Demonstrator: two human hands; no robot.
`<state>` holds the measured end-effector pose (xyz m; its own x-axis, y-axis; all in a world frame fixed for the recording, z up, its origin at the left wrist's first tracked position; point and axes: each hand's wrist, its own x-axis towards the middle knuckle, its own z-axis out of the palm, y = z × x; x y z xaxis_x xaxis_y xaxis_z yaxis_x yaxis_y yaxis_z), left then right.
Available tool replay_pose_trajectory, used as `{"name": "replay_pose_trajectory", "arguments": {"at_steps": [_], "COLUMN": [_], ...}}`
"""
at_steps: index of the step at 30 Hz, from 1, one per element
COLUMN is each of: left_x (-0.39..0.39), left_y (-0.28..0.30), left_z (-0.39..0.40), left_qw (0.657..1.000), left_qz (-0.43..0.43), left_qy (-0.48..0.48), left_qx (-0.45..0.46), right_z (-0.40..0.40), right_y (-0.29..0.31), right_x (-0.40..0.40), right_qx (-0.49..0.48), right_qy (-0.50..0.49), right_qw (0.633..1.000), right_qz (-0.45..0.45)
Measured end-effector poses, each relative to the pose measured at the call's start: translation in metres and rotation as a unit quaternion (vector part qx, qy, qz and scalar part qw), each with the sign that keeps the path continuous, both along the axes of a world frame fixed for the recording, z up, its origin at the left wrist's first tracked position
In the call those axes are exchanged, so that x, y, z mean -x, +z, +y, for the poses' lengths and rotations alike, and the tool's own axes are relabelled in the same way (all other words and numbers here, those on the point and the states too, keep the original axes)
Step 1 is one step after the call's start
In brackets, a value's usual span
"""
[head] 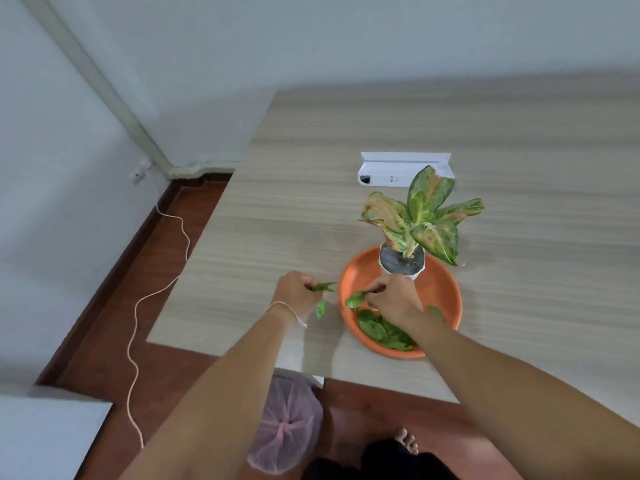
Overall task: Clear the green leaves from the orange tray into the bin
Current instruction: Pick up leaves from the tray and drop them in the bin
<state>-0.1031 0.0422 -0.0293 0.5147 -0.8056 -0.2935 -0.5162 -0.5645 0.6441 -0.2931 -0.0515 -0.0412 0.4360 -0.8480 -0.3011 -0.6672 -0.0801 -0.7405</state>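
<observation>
Potted plant (420,220); white device (398,171) behind; cord (138,306) on floor

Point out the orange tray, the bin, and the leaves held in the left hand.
orange tray (446,289): head view, bare inner floor on its right side.
bin (287,427): head view, pink liner over its mouth, on the floor.
leaves in the left hand (323,287): head view, leaf sticking out from the fingers.

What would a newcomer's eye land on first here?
The orange tray near the table's front edge, with a potted plant at its back and green leaves piled at its front. Both hands pinch leaves: left hand beside the tray, right hand over it.
</observation>
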Motion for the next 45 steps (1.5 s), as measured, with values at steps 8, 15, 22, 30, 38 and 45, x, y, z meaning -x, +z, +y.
{"name": "replay_pose_trajectory", "arguments": {"at_steps": [8,15,22,30,38,45], "left_x": [-0.072,-0.085,-0.081,-0.070,-0.071,-0.065], "left_y": [-0.009,-0.038,-0.099,-0.211,-0.335,-0.411], "left_z": [0.149,0.274,0.324,0.335,0.324,0.319], "left_qw": [0.987,0.965,0.949,0.929,0.924,0.917], "left_qz": [-0.005,0.018,0.068,0.116,0.109,0.117], "left_qy": [0.163,0.261,0.306,0.341,0.344,0.361], "left_qx": [0.003,-0.015,-0.026,-0.084,-0.126,-0.122], "right_z": [0.089,0.202,0.254,0.269,0.263,0.262], "right_y": [-0.002,-0.031,-0.097,-0.201,-0.345,-0.418], "right_x": [-0.096,-0.154,-0.155,-0.165,-0.180,-0.193], "right_qx": [-0.028,-0.085,-0.079,-0.089,-0.082,-0.130], "right_qy": [0.058,0.183,0.242,0.256,0.276,0.286], "right_qw": [0.997,0.979,0.965,0.953,0.944,0.939], "right_qz": [-0.034,-0.031,0.059,0.134,0.161,0.140]}}
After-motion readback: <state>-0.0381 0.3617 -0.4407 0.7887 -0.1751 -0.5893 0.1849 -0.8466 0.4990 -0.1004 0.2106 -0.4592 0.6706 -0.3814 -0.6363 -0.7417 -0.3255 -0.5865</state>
